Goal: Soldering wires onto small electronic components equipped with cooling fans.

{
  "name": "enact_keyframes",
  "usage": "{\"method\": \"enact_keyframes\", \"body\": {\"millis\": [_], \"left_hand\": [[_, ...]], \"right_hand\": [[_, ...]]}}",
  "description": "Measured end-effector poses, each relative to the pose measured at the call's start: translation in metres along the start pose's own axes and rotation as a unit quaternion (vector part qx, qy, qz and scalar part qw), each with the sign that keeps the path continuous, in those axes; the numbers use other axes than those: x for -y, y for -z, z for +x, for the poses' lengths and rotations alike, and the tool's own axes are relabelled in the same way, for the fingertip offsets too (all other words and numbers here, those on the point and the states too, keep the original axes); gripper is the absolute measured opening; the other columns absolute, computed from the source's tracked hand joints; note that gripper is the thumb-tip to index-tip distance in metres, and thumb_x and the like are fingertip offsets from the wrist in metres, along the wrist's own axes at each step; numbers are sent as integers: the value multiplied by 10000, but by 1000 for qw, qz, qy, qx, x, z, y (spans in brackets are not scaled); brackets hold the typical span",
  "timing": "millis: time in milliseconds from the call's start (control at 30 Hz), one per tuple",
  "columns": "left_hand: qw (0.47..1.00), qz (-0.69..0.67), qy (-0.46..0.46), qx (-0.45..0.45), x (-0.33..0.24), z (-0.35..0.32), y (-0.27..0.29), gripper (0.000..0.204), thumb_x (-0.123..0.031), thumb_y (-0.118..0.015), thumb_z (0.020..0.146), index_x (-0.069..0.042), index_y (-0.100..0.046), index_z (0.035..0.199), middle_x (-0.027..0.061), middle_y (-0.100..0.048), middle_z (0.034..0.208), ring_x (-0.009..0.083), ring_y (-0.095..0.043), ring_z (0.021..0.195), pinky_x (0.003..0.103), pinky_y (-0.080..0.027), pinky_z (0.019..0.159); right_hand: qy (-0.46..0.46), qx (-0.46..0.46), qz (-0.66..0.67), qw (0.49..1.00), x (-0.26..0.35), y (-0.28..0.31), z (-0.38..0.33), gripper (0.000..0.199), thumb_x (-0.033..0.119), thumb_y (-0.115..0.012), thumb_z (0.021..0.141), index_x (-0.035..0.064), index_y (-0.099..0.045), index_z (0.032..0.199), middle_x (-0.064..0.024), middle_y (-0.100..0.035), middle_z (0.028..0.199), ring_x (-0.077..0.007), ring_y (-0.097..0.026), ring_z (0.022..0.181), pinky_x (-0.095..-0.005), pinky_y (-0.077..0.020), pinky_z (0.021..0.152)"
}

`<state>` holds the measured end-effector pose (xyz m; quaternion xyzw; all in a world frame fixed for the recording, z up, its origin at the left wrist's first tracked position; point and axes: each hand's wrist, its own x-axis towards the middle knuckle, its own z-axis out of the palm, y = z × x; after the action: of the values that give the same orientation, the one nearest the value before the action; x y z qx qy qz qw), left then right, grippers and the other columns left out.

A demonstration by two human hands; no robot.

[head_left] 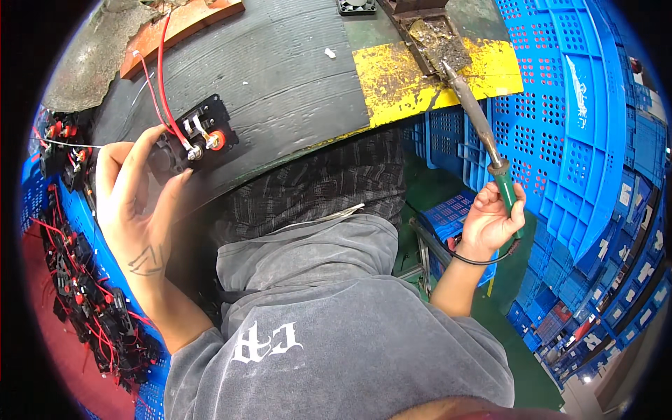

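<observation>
My left hand (pixel 133 199) holds a small black switch part (pixel 197 136) with a red button and metal terminals at the edge of the black rubber mat (pixel 280 77). Red wires (pixel 162 77) run from the part up across the mat. A thin solder wire (pixel 70 144) passes by my left fingertips. My right hand (pixel 493 220) grips the green handle of a soldering iron (pixel 483 126). Its tip rests at a dirty metal tray (pixel 437 38) on the yellow patch of the bench.
A blue crate (pixel 84 294) at my left holds several black switch parts with red wires. Stacks of blue plastic crates (pixel 574 126) fill the right side and the floor below. A small black fan (pixel 355 7) lies at the bench's far edge.
</observation>
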<state>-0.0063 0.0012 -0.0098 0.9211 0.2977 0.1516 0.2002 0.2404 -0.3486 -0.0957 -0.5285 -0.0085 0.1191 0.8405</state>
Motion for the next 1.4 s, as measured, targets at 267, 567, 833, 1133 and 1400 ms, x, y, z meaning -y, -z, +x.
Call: {"method": "enact_keyframes", "body": {"millis": [267,567,833,1133,1400], "left_hand": [[1000,-3,-5,0,-2,2,-1,507,18,-757,687,-21,-625,1176,-12,-418,898,61,-322,654,182,-257,553],[1000,-11,-5,0,0,1,-2,508,23,-753,688,-18,-623,1177,-14,-415,890,60,-318,650,184,-256,557],[1000,-10,-6,-5,1,1,-2,510,29,-747,683,-24,-626,1175,-13,-414,889,61,-324,654,184,-264,561],[1000,-6,2,-1,0,2,-2,518,23,-753,677,-26,-626,1177,-13,-412,890,63,-319,643,185,-262,551],[998,-8,54,5,-7,3,-2,500,-74,-777,645,-27,-646,1126,44,-470,865,171,-472,781,269,-410,733]], "right_hand": [[34,37,-36,998,3,10,0,313,340,-519,927,89,-578,1105,-201,-657,886,-250,-610,684,-301,-476,559],[36,35,-20,999,8,11,-2,302,332,-524,923,101,-585,1107,-200,-662,880,-250,-619,664,-296,-490,547],[74,76,-32,994,4,-1,2,293,327,-557,902,102,-616,1080,-196,-665,914,-259,-631,721,-298,-499,577],[32,61,-17,997,-1,7,4,262,307,-551,907,123,-629,1077,-206,-665,933,-265,-633,731,-309,-496,609],[60,104,-28,992,3,7,4,243,277,-582,884,120,-636,1061,-184,-656,1010,-265,-633,779,-313,-504,608]]}}
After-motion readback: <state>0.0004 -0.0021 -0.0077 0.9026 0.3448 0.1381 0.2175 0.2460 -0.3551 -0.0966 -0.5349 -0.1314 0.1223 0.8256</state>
